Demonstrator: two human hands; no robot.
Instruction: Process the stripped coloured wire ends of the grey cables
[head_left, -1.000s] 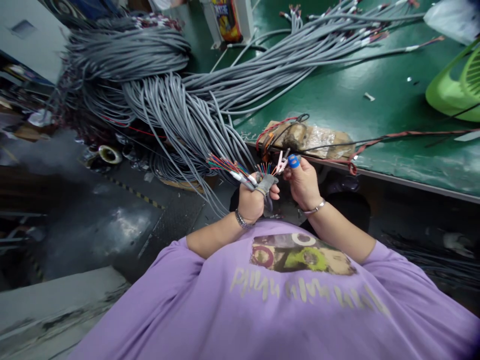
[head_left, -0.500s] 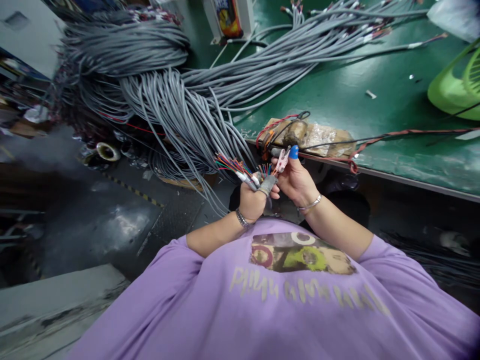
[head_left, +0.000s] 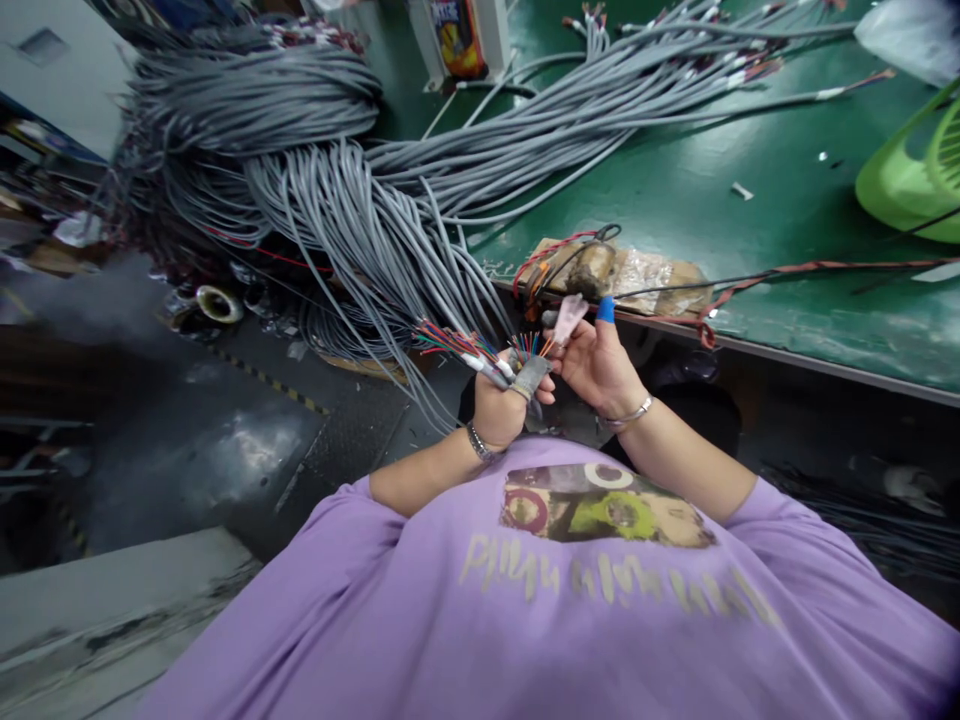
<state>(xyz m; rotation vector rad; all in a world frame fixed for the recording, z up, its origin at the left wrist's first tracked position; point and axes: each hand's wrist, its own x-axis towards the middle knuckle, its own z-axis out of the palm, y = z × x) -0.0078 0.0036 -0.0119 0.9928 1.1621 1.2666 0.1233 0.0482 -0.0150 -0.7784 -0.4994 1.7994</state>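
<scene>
My left hand (head_left: 501,403) is closed in a fist round the ends of several grey cables (head_left: 480,362), whose stripped coloured wires (head_left: 450,339) fan out above the knuckles. A grey wrap covers one finger. My right hand (head_left: 598,362) is just to the right, its fingers pinched on a small pink clip (head_left: 568,312) held against the coloured wire tips. A blue cap (head_left: 606,309) covers one fingertip of that hand. Both hands hover in front of the green bench edge.
A big bundle of grey cables (head_left: 360,200) drapes from the green bench (head_left: 690,180) down to the floor at left. A taped block with red and black leads (head_left: 615,268) lies at the bench edge. A green plastic fan (head_left: 911,170) stands at far right.
My right hand has turned and lifted slightly, bringing the pink clip up beside the wire tips. The left hand has stayed put with its cables.
</scene>
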